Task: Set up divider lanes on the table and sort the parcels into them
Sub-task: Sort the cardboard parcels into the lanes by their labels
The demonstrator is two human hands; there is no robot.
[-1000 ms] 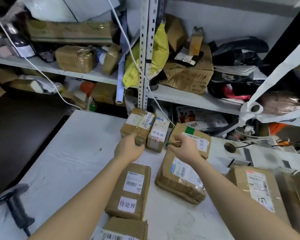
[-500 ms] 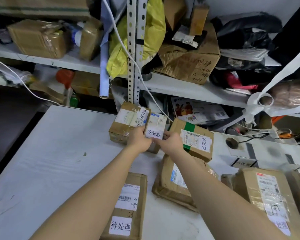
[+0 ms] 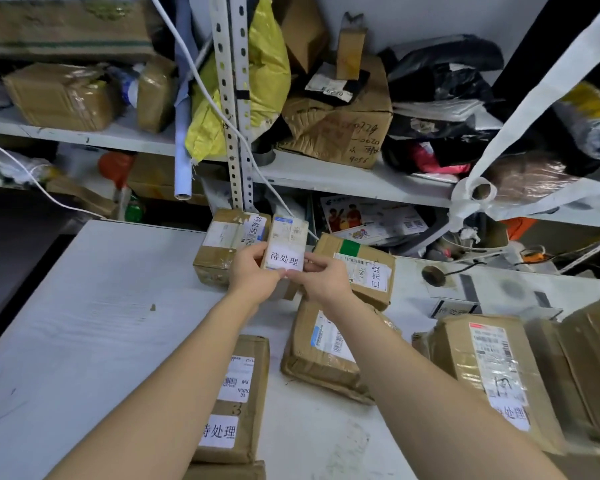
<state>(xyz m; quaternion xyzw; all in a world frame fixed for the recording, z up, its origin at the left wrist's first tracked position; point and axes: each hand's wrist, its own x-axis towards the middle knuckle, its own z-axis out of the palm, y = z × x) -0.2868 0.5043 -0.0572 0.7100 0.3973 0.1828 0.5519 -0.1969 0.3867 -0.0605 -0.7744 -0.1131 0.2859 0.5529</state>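
- The small parcel (image 3: 289, 233) is seen at the far middle of the table (image 3: 94, 306), held between both hands, with its white label (image 3: 284, 259) turned up to the camera.
- The left hand (image 3: 252, 273) is wrapped round the parcel's left edge, its fingers curled against the side of the label.
- The right hand (image 3: 323, 277) is closed on the lower right edge, where the label's corner is pinched between thumb and fingertips.
- Whether the parcel is resting on the table or lifted clear cannot be told, as its underside is hidden by the hands.
- A taped box (image 3: 219, 247) is set just to its left, touching or nearly so, and a green-taped box (image 3: 364, 268) just to its right.
- A padded parcel (image 3: 323, 351) is lying under the right forearm, nearer the camera.
- A long box (image 3: 243, 393) with the same kind of label is lying beside the left forearm.
- A large box (image 3: 482, 368) is placed well over to the right.
- Behind the table, a cluttered shelf (image 3: 343, 178) is packed with boxes and bags.
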